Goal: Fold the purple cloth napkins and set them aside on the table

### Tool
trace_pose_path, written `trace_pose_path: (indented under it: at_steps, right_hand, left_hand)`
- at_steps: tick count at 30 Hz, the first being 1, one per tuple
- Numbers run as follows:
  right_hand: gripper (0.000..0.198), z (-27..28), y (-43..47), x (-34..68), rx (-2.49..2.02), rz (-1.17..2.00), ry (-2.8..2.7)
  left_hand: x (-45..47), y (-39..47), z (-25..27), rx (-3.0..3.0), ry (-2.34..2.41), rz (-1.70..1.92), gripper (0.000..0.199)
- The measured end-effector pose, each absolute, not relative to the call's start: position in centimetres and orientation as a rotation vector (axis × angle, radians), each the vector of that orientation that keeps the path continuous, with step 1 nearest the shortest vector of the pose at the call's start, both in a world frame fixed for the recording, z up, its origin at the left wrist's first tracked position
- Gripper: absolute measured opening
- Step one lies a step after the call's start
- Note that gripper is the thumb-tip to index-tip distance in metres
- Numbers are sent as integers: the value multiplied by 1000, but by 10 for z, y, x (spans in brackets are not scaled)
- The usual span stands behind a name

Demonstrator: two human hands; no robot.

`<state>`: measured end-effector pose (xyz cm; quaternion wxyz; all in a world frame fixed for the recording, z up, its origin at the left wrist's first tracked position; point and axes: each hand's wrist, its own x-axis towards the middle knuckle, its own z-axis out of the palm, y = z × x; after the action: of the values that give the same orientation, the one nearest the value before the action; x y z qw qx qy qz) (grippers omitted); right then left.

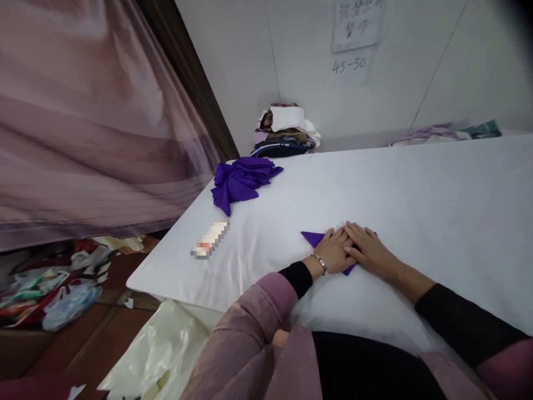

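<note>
A folded purple cloth napkin [313,239] lies on the white-covered table [266,233] in front of me. Both hands rest flat on top and hide most of it; one pointed corner sticks out at the left and another toward me. My left hand [334,250], with a silver bracelet at the wrist, presses down with its fingers stretched out. Beside it, my right hand [368,247] lies flat too, its fingers extended and its thumb meeting the left hand. Neither hand grips the cloth.
A loose heap of purple cloths [244,180] lies at the table's far left corner. Closer to me is a blurred-out oblong object [210,240]. Folded clothes [285,133] are stacked against the wall. A curtain [104,122] hangs at left; plastic bags [70,303] lie below it.
</note>
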<state>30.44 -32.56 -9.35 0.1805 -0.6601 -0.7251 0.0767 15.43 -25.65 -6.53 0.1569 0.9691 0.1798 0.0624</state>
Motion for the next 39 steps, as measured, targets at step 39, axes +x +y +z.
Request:
trace_pose_path:
  at_steps: [39]
  right_hand:
    - [68, -102, -322, 308, -1906, 73, -2174]
  left_hand:
    - [64, -186, -75, 2416, 1125, 599, 24]
